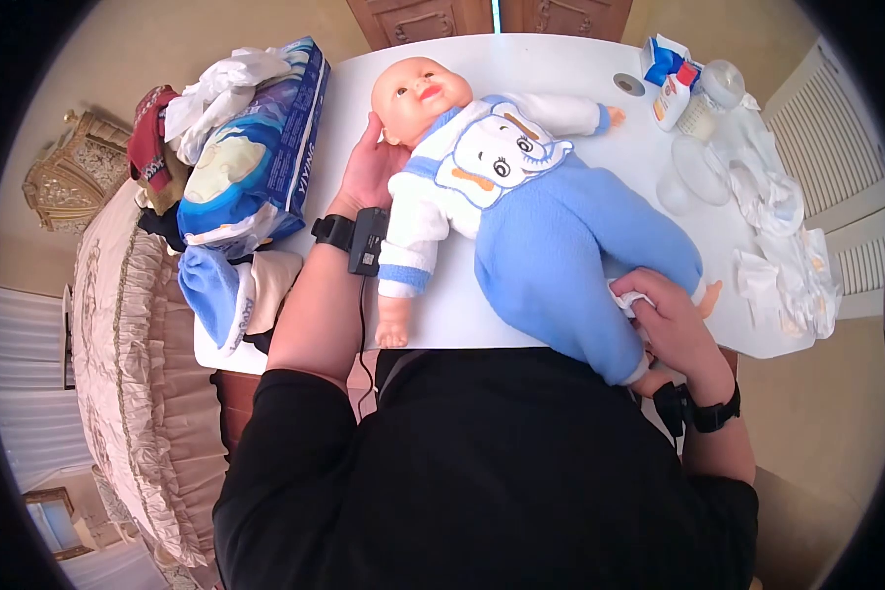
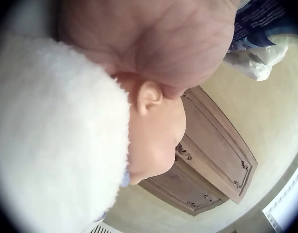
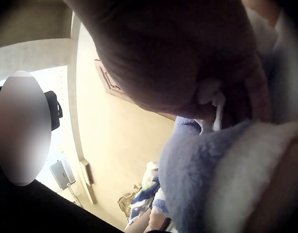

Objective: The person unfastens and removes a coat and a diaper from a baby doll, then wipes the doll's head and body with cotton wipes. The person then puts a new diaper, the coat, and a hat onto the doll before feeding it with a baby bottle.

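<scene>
A baby doll (image 1: pixel 560 246) in a white and blue fleece outfit with an animal face on its chest lies face up across the white table. My left hand (image 1: pixel 372 167) rests against the side and back of its head, fingers partly hidden behind it. The left wrist view has the palm beside the doll's ear (image 2: pixel 150 97). Between the doll's legs, my right hand (image 1: pixel 671 320) pinches a crumpled white wipe (image 1: pixel 633 299), close to the blue trouser leg. In the right wrist view the wipe (image 3: pixel 210 97) pokes out between thumb and fingers.
A blue diaper pack (image 1: pixel 290 157) with white cloth on top stands at the left, near a blue and white garment (image 1: pixel 211 290). Along the right edge are a white bottle with a red cap (image 1: pixel 675 98), clear plastic containers (image 1: pixel 700 169) and crumpled white items (image 1: pixel 772 202).
</scene>
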The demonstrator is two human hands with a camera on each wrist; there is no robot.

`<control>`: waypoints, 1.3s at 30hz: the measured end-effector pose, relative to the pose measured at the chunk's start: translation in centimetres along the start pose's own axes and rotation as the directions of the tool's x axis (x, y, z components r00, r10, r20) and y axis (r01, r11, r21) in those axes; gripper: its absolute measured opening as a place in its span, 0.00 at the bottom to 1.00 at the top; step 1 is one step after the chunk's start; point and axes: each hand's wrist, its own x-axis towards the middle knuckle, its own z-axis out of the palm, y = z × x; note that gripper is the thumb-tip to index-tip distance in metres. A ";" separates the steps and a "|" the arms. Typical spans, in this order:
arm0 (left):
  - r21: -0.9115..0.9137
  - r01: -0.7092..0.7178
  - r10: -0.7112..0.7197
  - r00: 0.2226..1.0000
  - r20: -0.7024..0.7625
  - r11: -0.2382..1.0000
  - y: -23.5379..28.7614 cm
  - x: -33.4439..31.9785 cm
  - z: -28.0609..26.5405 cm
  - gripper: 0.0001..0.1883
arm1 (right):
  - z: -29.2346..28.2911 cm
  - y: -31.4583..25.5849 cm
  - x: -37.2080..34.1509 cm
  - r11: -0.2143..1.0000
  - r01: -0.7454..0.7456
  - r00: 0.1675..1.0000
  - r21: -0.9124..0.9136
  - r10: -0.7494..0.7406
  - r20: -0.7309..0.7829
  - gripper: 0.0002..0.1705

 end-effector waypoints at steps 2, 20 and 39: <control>-0.010 0.015 -0.015 0.999 0.032 1.000 -0.1 0.0 0.0 0.37 | 0.3 -0.1 0.3 1.000 0.008 1.000 -0.008 -0.008 0.003 0.14; 0.966 0.214 0.555 0.791 -0.259 0.147 1.3 -6.6 4.9 0.33 | 0.2 1.0 -1.4 0.999 -0.008 1.000 0.034 0.009 -0.028 0.14; 0.339 -0.716 -0.153 0.526 0.836 -0.610 -15.8 -9.0 14.0 0.21 | 1.3 4.0 -0.9 0.847 -0.112 0.994 0.520 0.088 0.071 0.16</control>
